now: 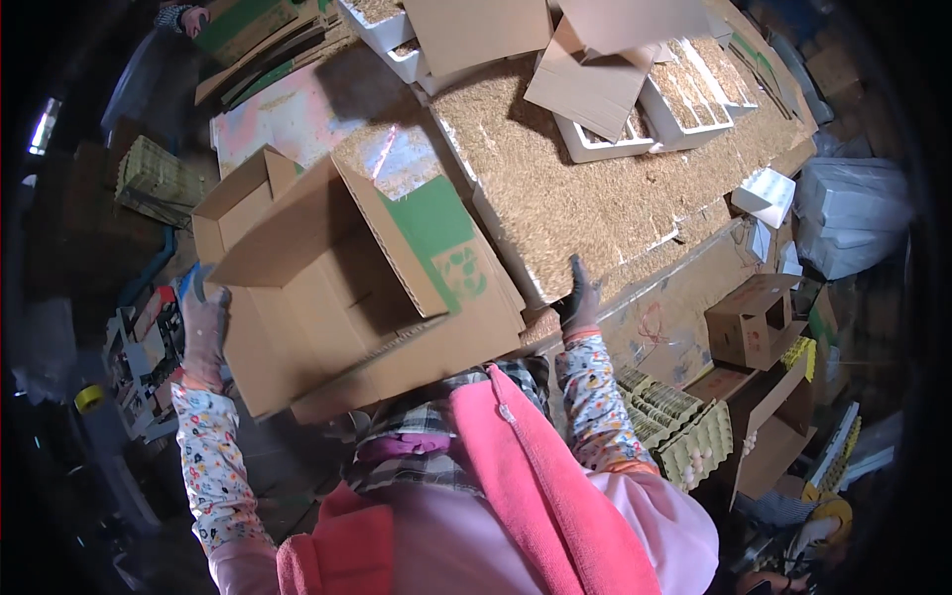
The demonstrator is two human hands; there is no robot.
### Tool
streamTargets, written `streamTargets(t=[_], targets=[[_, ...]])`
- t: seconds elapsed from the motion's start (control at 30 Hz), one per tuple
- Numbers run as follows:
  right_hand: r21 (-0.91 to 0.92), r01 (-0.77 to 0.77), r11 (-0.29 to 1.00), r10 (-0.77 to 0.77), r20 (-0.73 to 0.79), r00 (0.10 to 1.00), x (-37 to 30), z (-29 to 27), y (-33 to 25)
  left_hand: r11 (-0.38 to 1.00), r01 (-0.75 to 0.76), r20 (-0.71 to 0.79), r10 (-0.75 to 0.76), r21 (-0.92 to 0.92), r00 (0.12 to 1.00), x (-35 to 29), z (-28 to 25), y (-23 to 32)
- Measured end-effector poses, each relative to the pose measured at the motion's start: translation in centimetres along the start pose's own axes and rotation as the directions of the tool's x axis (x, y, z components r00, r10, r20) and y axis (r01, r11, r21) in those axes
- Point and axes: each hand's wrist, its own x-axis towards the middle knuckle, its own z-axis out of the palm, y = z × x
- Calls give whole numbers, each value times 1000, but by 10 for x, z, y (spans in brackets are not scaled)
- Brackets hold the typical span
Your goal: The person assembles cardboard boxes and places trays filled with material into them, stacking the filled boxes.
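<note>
An open cardboard box (327,288) tilts in front of me on the left, with its flaps up and its visible inside bare. My left hand (205,322), in a dark glove, grips the box's left side. At the near corner of a big white-edged bed of sawdust-like grains (565,213) is my right hand (582,297), also gloved. Its index finger and thumb are spread, and nothing shows between them. Whether it touches the bed's rim I cannot tell. Beneath the box lies flattened cardboard (436,352) with a green printed panel.
White foam boxes (684,124) filled with grains stand on the bed, loose cardboard sheets (585,84) on top. At right are a small carton (754,322), egg trays (684,426) and wrapped white foam boxes (853,213). Another person's hand (195,20) shows at the far left.
</note>
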Motion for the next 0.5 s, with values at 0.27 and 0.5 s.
streamTargets(t=[0.27,0.5], targets=[[564,-270,780,26,402,915,-9,-52,-91,913,-55,-168,-15,-405,986,13,17,-47],[128,394,910,-321,820,474,-6,2,-275,624,62,1,-97,-779,995,43,60,-8]])
